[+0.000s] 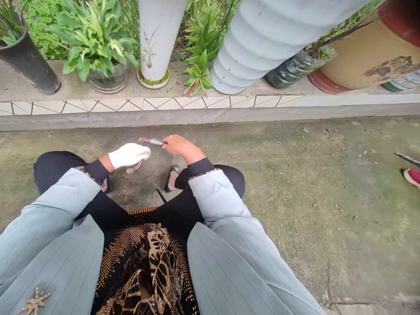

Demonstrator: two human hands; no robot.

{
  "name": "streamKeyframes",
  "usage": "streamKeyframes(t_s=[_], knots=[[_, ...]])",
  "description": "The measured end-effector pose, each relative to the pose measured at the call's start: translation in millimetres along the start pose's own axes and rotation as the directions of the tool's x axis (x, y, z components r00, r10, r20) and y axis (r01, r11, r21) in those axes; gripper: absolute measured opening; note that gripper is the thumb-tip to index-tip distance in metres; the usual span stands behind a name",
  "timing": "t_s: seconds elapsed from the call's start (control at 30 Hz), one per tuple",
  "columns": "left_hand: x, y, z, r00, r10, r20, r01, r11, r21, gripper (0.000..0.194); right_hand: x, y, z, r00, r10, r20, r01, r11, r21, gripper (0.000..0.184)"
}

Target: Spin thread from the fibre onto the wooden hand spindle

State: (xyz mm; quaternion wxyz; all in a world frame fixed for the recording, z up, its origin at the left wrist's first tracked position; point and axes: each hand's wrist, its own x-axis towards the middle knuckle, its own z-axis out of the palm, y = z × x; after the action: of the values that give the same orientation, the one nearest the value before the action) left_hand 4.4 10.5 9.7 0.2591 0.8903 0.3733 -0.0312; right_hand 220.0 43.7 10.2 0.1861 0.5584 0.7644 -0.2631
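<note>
My left hand wears a white glove and hovers low over the concrete ground, fingers curled together; a small pinkish object shows just beneath it. My right hand is bare and closed round a small tool with a grey ribbed metal collar and a reddish tip, which points left toward the gloved hand. The tool's tip nearly touches the glove. I am crouched, with knees in black trousers on both sides and a sandalled foot under my right forearm.
A tiled kerb runs across the back, carrying plant pots: a black pot, a glass pot of leafy plants, a tall white vase, a ribbed white pot. A red shoe lies at right.
</note>
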Motion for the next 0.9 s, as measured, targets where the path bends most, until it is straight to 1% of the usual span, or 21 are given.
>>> streamKeyframes(t_s=[0.03,0.07,0.1,0.17,0.2,0.23,0.27,0.3,0.33,0.37,0.4,0.43,0.47,0.5,0.53,0.57,0.63,0.7,0.77,0.83,0.9], knots=[[0.5,-0.7,0.6,1.000,-0.008,-0.001,0.008,1.000,0.024,0.032,-0.4,-4.8,2.5,0.995,-0.040,0.096,0.043,0.998,-0.035,0.027],[1.1,-2.1,1.4,1.000,-0.016,-0.007,0.016,0.999,0.041,0.031,-1.1,-9.1,5.0,0.975,-0.088,0.206,0.098,0.994,-0.039,0.026],[1.8,-4.0,2.0,1.000,-0.020,-0.017,0.020,0.999,0.048,0.030,-2.1,-12.6,7.1,0.937,-0.145,0.317,0.156,0.988,-0.008,0.024],[2.7,-8.4,2.4,0.999,-0.007,-0.043,0.009,0.999,0.036,0.027,-5.9,-15.9,8.9,0.823,-0.281,0.493,0.247,0.960,0.135,0.020],[3.0,-10.5,2.3,0.998,0.002,-0.058,-0.002,1.000,0.014,0.026,-8.8,-15.2,7.8,0.760,-0.359,0.541,0.278,0.933,0.229,0.017],[3.2,-12.4,2.2,0.997,0.010,-0.075,-0.011,1.000,-0.024,0.026,-12.6,-12.6,5.1,0.701,-0.443,0.559,0.307,0.895,0.324,0.015],[3.4,-13.9,2.1,0.996,0.015,-0.092,-0.023,0.996,-0.084,0.026,-17.1,-8.2,0.9,0.651,-0.533,0.540,0.340,0.842,0.420,0.014],[3.6,-14.9,2.3,0.994,0.017,-0.112,-0.036,0.984,-0.172,0.027,-22.0,-2.2,-4.4,0.622,-0.616,0.483,0.369,0.775,0.513,0.015],[4.0,-15.5,2.8,0.991,0.014,-0.134,-0.053,0.957,-0.287,0.029,-27.2,5.0,-10.4,0.607,-0.693,0.390,0.403,0.691,0.600,0.018],[4.6,-15.6,3.8,0.989,0.006,-0.151,-0.069,0.907,-0.416,0.031,-32.2,12.8,-16.4,0.644,-0.725,0.244,0.429,0.606,0.670,0.024],[5.3,-15.3,5.0,0.986,-0.009,-0.164,-0.082,0.835,-0.545,0.034,-36.5,20.5,-21.8,0.720,-0.692,0.051,0.449,0.520,0.726,0.029],[6.2,-14.8,6.4,0.983,-0.033,-0.178,-0.094,0.747,-0.658,0.035,-39.9,27.6,-26.0,0.782,-0.614,-0.109,0.463,0.454,0.762,0.033],[7.1,-14.1,7.9,0.980,-0.060,-0.190,-0.104,0.659,-0.745,0.036,-42.0,33.4,-28.9,0.826,-0.511,-0.238,0.474,0.400,0.784,0.036],[7.9,-13.2,9.1,0.976,-0.085,-0.199,-0.113,0.584,-0.804,0.036,-42.7,37.8,-30.3,0.852,-0.400,-0.338,0.483,0.354,0.801,0.039],[8.6,-12.2,10.0,0.973,-0.103,-0.205,-0.121,0.529,-0.840,0.035,-42.1,40.6,-30.3,0.863,-0.304,-0.403,0.491,0.316,0.812,0.041],[8.9,-11.0,10.3,0.973,-0.110,-0.203,-0.123,0.498,-0.858,0.035,-40.2,41.9,-29.4,0.866,-0.226,-0.446,0.497,0.287,0.819,0.042],[8.3,-7.7,9.1,0.979,-0.097,-0.180,-0.108,0.499,-0.860,0.033,-33.7,41.5,-25.6,0.865,-0.113,-0.489,0.501,0.259,0.826,0.041],[6.4,-2.9,5.7,0.987,-0.069,-0.142,-0.082,0.545,-0.834,0.031,-25.2,39.1,-20.9,0.870,-0.036,-0.491,0.480,0.288,0.829,0.037],[3.9,2.6,1.4,0.992,-0.053,-0.110,-0.056,0.606,-0.794,0.029,-16.8,36.7,-16.7,0.882,0.026,-0.470,0.429,0.369,0.825,0.031],[2.1,7.3,-1.7,0.996,-0.043,-0.083,-0.033,0.665,-0.746,0.029,-10.3,34.5,-13.7,0.896,0.070,-0.438,0.347,0.504,0.791,0.025],[1.6,10.0,-2.5,0.997,-0.029,-0.072,-0.029,0.718,-0.696,0.029,-6.9,31.0,-12.0,0.903,0.101,-0.417,0.239,0.688,0.685,0.020]])
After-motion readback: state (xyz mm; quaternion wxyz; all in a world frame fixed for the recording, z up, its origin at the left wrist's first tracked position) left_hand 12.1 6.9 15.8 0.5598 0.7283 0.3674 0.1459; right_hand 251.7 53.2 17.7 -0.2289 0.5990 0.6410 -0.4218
